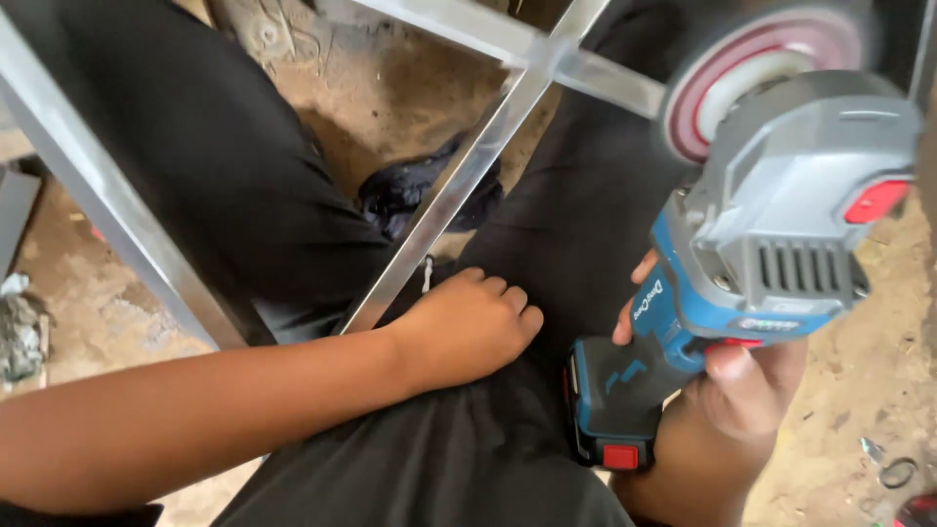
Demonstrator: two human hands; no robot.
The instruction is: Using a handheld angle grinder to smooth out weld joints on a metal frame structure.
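Observation:
My right hand (742,381) grips a blue and grey cordless angle grinder (771,244) by its handle, held up at the right. Its red and white disc (761,73) looks blurred and sits just right of a crossing in a silver metal frame (468,176). My left hand (468,327) rests loosely curled on my black trouser leg (576,224), beside the lower end of a diagonal frame bar, and holds nothing. A black battery pack with a red button (610,415) sits at the grinder's base.
A thick frame bar (107,205) runs diagonally at the left over my other leg. A black shoe (420,190) shows between the legs on dusty ground. Scraps lie at the far left (20,332), small metal bits at the bottom right (893,473).

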